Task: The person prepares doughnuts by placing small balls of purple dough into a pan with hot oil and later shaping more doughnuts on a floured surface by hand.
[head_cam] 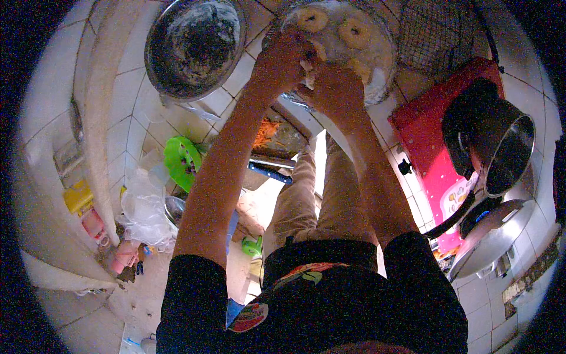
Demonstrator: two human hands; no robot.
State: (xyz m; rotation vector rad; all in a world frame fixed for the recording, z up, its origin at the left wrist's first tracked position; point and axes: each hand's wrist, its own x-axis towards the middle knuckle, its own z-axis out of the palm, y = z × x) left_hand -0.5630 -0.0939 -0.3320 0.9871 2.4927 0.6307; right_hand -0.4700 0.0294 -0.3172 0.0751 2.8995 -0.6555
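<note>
My left hand (pixel 283 59) and my right hand (pixel 338 90) meet over the near edge of a round, floured tray (pixel 336 51). Between their fingertips is a small pale piece of dough (pixel 308 76), mostly hidden by the fingers. Several ring-shaped pieces of dough lie on the tray, among them one ring (pixel 312 18) at the far side and another ring (pixel 354 30) to its right. Left of the tray stands a wide metal basin (pixel 194 48), its inside smeared with white flour.
Nearer me, shredded carrot (pixel 266 134) lies on a dark board, with a blue-handled knife (pixel 270 172) close by. A green dish (pixel 182 163) and a plastic bag (pixel 146 217) are at left. At right are a wire rack (pixel 435 40), a red stove (pixel 426 146), a pot (pixel 508 150) and a metal pan (pixel 491 241).
</note>
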